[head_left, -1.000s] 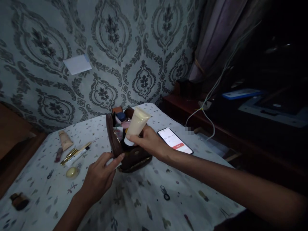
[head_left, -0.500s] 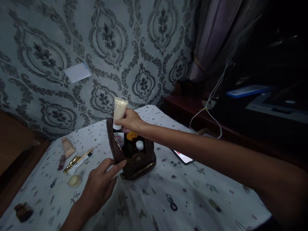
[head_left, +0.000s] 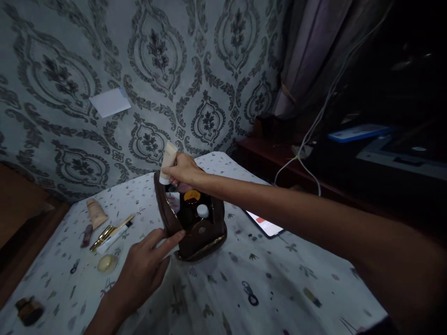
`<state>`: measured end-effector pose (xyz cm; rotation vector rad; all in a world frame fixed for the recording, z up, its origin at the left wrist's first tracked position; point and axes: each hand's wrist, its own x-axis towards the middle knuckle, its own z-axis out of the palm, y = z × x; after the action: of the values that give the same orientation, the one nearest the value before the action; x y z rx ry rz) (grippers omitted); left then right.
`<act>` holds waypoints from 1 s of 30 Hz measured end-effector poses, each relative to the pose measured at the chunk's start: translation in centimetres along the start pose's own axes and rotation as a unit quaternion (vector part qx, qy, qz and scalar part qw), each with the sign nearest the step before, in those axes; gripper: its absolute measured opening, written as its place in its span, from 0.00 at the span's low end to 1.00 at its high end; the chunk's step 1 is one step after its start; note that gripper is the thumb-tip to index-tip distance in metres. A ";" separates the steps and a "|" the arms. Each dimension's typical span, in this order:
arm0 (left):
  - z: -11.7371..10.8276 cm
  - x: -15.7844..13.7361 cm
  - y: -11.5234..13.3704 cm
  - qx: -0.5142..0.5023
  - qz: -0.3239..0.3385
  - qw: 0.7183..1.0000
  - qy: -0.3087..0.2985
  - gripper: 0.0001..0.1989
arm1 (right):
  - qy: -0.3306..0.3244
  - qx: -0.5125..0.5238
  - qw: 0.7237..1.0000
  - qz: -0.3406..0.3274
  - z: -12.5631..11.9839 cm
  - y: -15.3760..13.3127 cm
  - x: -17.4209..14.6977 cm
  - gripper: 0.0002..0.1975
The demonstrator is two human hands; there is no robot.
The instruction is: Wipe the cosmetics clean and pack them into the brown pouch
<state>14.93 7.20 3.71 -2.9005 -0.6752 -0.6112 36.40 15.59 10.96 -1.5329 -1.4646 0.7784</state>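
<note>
- Over the far left rim of the open brown bag (head_left: pixel 201 243), my right hand (head_left: pixel 183 168) grasped a cream tube (head_left: pixel 169 156), white end down.
- At its near side, my left hand (head_left: pixel 145 265) laid a finger; whether it gripped, I couldn't tell.
- Leftward lay a beige tube (head_left: pixel 97 213).

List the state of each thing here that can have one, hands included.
Brown bag: unzipped, open
Cream tube: tilted, white cap end down, over the bag's far side
Right hand: closed around the cream tube
Left hand: index finger against the bag; pinching unclear
Phone: screen lit, partly hidden by the right forearm
Tan tube: lying down
Round jar: lid unclear
Curtain: tied back
</note>
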 end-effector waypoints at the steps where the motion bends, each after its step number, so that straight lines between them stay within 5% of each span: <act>1: -0.2 0.2 -0.2 0.007 0.003 1.000 -0.012 0.28 | -0.007 0.011 1.000 0.009 0.0 0.0 0.1 0.10; 6: -2.0 2.3 -1.0 0.124 -0.049 0.981 -0.140 0.38 | -0.015 -0.008 1.000 0.014 -0.7 0.6 0.3 0.08; 10: -3.3 4.4 -1.1 0.207 -0.110 0.951 -0.201 0.34 | -0.024 -0.075 0.997 -0.001 -1.2 0.5 0.4 0.09; 17: -2.7 4.5 -1.3 0.140 -0.172 0.965 -0.139 0.24 | -0.013 -0.171 0.985 -0.035 -0.1 0.0 -0.3 0.20; 21: -2.0 4.0 -1.5 0.121 -0.179 0.971 -0.103 0.26 | -0.029 -0.173 0.985 -0.003 0.2 0.1 -0.7 0.16; 30: -1.7 3.8 -1.9 0.072 -0.157 0.982 -0.074 0.28 | -0.010 -0.135 0.987 -0.083 -0.4 1.1 1.0 0.10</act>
<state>16.56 10.08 6.81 -2.7441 -1.1614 -0.3557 37.39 16.60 10.24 -1.5780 -1.7437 0.5126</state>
